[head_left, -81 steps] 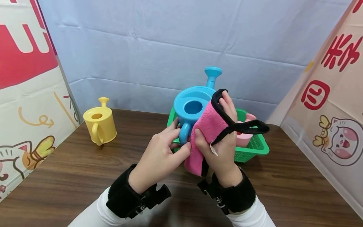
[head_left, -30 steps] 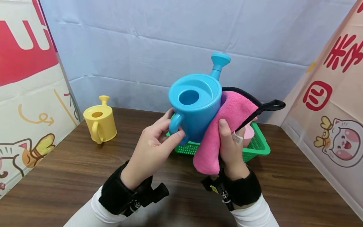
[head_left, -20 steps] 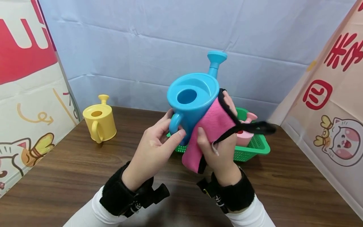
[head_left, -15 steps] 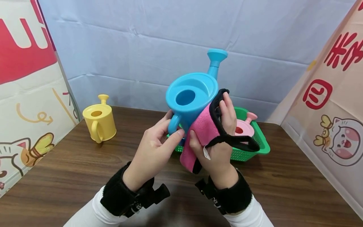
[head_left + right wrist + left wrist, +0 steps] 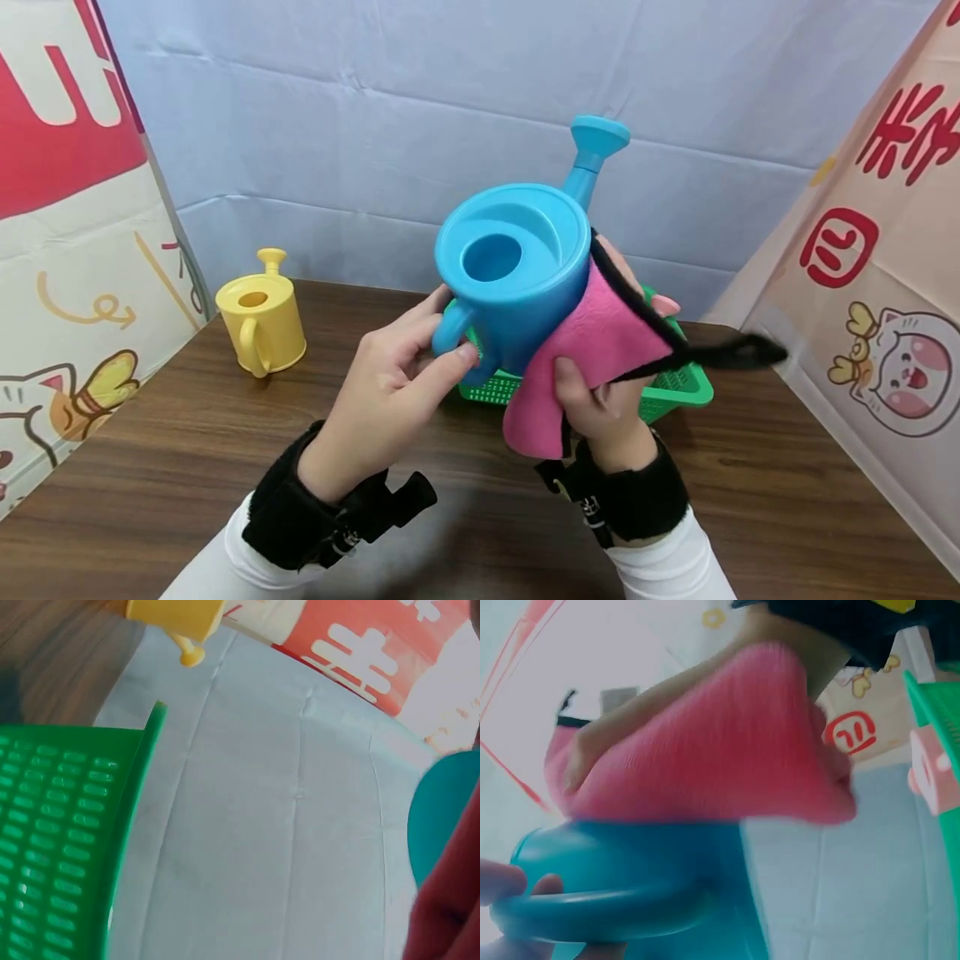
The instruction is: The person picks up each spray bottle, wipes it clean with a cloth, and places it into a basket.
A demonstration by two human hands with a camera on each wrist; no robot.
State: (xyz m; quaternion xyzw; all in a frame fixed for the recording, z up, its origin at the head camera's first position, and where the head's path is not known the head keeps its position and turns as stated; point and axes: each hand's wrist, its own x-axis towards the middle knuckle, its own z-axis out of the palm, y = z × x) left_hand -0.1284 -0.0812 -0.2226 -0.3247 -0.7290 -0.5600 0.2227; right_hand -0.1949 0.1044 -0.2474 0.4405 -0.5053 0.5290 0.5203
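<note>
A blue watering can (image 5: 517,275) is held up in front of me, its spout tilted toward the back right. My left hand (image 5: 382,392) grips its handle, fingers through the loop and thumb on the near side. A pink cloth (image 5: 581,342) with black edging and a hanging loop is in my right hand (image 5: 611,408), thumb on the near face, and the cloth lies against the can's right side. In the left wrist view the cloth (image 5: 712,750) touches the can (image 5: 637,862) above its handle. Most of the right fingers are hidden behind the cloth.
Behind the can stands a green basket (image 5: 678,387) with a pink watering can (image 5: 663,306) mostly hidden in it. A small yellow watering can (image 5: 270,325) stands on the wooden table (image 5: 150,467) at the left. Printed cloth panels close both sides; a pale sheet hangs behind.
Both hands have lifted the blue can higher and tipped it more. The pink cloth has shifted back and forth along its right side, most lately to the right, its loop swinging out.
</note>
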